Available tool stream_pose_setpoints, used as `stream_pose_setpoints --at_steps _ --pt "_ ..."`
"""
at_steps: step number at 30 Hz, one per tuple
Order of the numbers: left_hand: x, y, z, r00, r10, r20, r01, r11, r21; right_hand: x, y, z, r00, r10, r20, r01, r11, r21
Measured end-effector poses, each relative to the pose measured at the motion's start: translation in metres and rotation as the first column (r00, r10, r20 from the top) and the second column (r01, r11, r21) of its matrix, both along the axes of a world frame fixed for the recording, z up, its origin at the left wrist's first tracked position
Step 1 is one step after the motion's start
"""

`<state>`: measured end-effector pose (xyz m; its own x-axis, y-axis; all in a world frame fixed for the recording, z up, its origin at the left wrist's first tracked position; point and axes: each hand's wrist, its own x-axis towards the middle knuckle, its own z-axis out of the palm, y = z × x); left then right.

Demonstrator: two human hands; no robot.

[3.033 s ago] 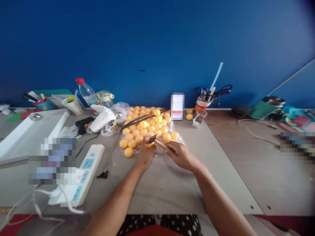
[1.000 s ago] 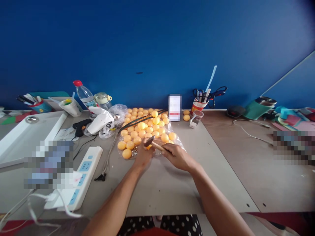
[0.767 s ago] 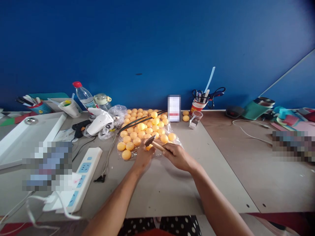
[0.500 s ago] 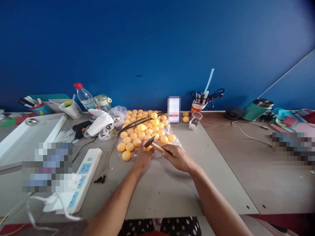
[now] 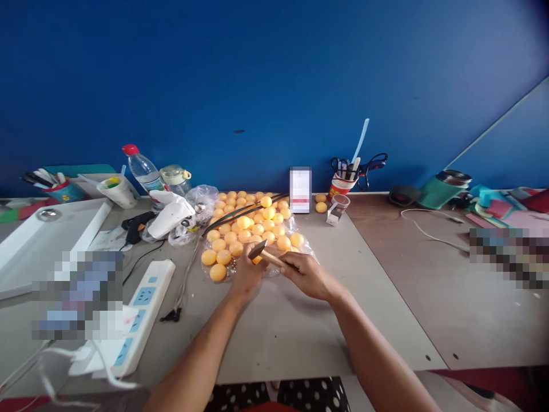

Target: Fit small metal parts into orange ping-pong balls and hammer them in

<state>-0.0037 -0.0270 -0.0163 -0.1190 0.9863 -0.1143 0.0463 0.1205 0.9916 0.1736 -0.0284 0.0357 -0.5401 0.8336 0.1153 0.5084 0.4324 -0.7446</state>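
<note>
A heap of several orange ping-pong balls (image 5: 246, 223) lies on clear plastic at the table's middle. At the heap's near edge my left hand (image 5: 247, 273) is closed round one orange ball (image 5: 256, 259), mostly hidden by my fingers. My right hand (image 5: 306, 273) grips the wooden handle of a small hammer (image 5: 262, 252). Its dark head hovers just above the ball in my left hand.
A white power strip (image 5: 138, 306) with cables lies at left, beside a white tray (image 5: 32, 243), a glue gun (image 5: 136, 224) and a water bottle (image 5: 140, 168). A cup of scissors (image 5: 342, 182) and two loose balls (image 5: 319, 202) stand behind. A green mug (image 5: 441, 189) sits far right.
My hands have kept their grip and place at the heap's edge; the hammer head shifts only slightly over the ball. The camera has drifted a little, moving the scene left.
</note>
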Motion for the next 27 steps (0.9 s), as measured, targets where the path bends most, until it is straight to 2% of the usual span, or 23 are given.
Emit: stream_pose_setpoints --at_steps 5,9,13,18,21,25,27 --pt "-0.0002 -0.0004 0.0016 0.998 0.019 -0.065 -0.016 0.999 0.046 0.0 -0.0004 0.0014 0.999 -0.028 0.02 0.028 1.0 0.001" --pt "-0.0022 0.0 0.0011 0.987 0.049 -0.154 -0.034 0.995 0.095 0.0025 -0.001 0.005 0.998 -0.042 -0.05 0.039 0.997 -0.064" --pt "-0.0031 -0.0014 0.002 0.993 0.008 -0.114 0.009 0.989 0.149 0.0043 0.0004 0.0035 0.997 -0.077 -0.028 0.076 0.996 -0.049" --pt "-0.0029 -0.0042 0.0044 0.994 0.008 -0.111 0.003 0.995 0.101 0.003 0.0006 0.0018 0.998 -0.052 -0.029 0.049 0.994 -0.096" --pt "-0.0026 -0.0039 0.0037 0.988 0.03 -0.153 -0.023 0.998 0.05 0.0027 -0.0001 0.003 0.998 -0.066 -0.004 0.065 0.996 -0.068" --pt "-0.002 -0.0028 0.0019 0.976 0.094 -0.196 -0.082 0.994 0.068 0.0036 -0.0002 0.005 0.998 -0.068 -0.014 0.066 0.994 -0.091" --pt "-0.0016 -0.0026 0.0022 0.979 0.081 -0.189 -0.067 0.995 0.079 0.0041 0.0002 0.0051 0.996 -0.086 -0.034 0.082 0.99 -0.115"
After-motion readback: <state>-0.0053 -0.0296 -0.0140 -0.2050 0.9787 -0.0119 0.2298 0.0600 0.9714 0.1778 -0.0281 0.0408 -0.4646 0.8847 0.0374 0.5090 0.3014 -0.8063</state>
